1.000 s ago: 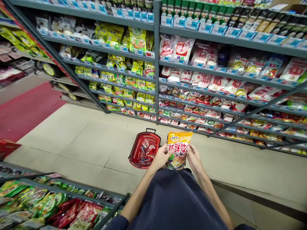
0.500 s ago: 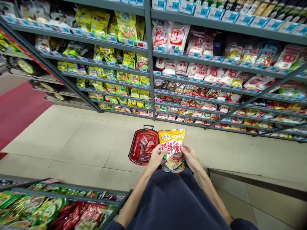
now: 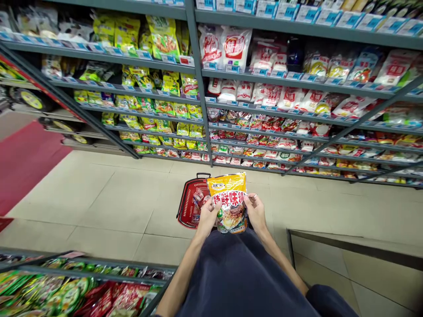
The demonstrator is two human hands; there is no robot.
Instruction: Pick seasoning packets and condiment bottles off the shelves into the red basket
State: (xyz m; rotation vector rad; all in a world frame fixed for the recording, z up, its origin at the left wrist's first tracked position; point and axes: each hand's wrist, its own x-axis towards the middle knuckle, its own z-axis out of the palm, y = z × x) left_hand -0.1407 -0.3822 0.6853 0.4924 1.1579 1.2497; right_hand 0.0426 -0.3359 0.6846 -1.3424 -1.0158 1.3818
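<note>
I hold a yellow packet (image 3: 228,200) with red characters and a food picture upright in front of my dark shirt. My left hand (image 3: 207,215) grips its left edge and my right hand (image 3: 255,212) grips its right edge, fingers curled round it. Just behind the packet, a red shopping basket (image 3: 189,207) with a black handle stands on the tiled floor and holds a few red and white packets.
Grey shelves (image 3: 205,105) full of yellow, green, red and white packets run across the far side of the aisle. A lower shelf (image 3: 82,281) of green and red packets is at my near left. A red mat (image 3: 26,163) lies on the floor at left.
The packet and both hands have shifted slightly left and up in view as the camera turned right; the grip is unchanged. The basket has stayed where it was.
</note>
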